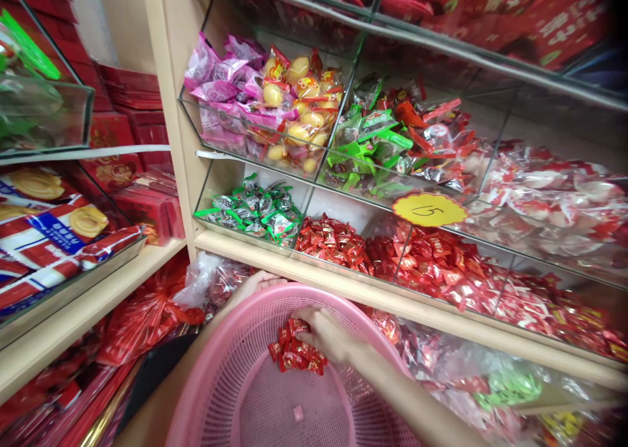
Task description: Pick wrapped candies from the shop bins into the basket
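The right hand (326,332) is closed around a bunch of red wrapped candies (294,355) inside the pink basket (235,394), whose far rim the left hand (258,282) grips, so only this first handful is in and the basket remains nearly bare.

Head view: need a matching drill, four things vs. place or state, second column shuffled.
Things:
1. right hand
2. left hand
3. yellow price tag
4. green-wrapped candies

Places or states:
A. on the glass front of the bins, marked 15
B. inside the pink basket, on a pile of red candies
C. in the leftmost bin of the lower glass row
D. on the basket's far rim, from outside

Pairs: 1-B, 2-D, 3-A, 4-C
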Motion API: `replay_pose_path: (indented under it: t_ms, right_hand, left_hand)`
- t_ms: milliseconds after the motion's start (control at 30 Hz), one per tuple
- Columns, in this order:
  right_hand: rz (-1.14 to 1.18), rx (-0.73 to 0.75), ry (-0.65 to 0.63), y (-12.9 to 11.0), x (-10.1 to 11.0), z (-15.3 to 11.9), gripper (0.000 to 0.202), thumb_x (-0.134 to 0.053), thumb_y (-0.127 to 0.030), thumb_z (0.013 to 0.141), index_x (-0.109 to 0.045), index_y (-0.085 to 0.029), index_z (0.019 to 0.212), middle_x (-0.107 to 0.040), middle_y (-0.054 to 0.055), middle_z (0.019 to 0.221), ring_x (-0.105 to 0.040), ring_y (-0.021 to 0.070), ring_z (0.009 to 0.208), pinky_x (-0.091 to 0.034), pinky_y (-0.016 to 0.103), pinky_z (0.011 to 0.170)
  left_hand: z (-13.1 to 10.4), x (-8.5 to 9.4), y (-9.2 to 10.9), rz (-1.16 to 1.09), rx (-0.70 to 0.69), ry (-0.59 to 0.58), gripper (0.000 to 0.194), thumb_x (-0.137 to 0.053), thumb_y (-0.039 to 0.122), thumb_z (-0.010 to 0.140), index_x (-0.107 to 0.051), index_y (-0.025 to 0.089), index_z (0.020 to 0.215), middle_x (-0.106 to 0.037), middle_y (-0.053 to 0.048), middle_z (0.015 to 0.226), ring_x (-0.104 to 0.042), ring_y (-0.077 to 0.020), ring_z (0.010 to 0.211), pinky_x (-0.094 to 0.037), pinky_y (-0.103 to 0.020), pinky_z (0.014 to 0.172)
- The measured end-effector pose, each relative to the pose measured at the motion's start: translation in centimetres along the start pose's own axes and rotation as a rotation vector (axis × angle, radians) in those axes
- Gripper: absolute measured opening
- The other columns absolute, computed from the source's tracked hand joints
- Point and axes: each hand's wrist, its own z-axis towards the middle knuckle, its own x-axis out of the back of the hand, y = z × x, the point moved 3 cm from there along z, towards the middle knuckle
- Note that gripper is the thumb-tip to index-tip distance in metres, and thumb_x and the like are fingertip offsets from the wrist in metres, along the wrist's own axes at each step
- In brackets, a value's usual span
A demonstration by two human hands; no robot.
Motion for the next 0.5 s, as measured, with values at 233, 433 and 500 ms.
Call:
replay_pose_path:
  t_ms: [233,433,500]
  right_hand:
    - [0.056,0.054,0.048,-0.2,-0.5,0.5,0.027,-0.055,-0.020,0.080,-0.059,-0.021,0.107,-0.061,0.006,0.104,-0.056,0.0190,0.097,-0.042,0.029,0.087]
    - [-0.103,-0.086,0.055,1.2,0.5,-1.5,0.027,-0.054,-0.024,0.081,-0.059,-0.021,0.108,-0.056,0.007,0.099,-0.054,0.0202,0.092,-0.044,0.031,0.082]
    - [-0.158,-0.120,0.024,1.5,0.6,-2.1,0.027,-0.053,-0.023,0.082,-0.059,-0.019,0.108,-0.056,0.008,0.099,-0.055,0.0213,0.093,-0.044,0.032,0.082]
  left_hand:
    - [6.5,4.2,6.3,-0.073,0.128,0.346,0.060,-0.016,0.043,0.094,-0.062,0.004,0.094,-0.058,-0.005,0.060,-0.058,-0.0115,0.061,-0.046,-0.023,0.063]
    - [7.6,5.2,7.3,-0.127,0.154,0.409,0.062,-0.010,0.037,0.094,-0.062,0.003,0.101,-0.058,-0.007,0.057,-0.060,-0.0129,0.060,-0.045,-0.022,0.061]
    - [7.5,4.9,7.5,-0.136,0.148,0.377,0.062,-0.010,0.037,0.094,-0.062,0.005,0.100,-0.060,-0.006,0.060,-0.060,-0.0124,0.062,-0.045,-0.021,0.061]
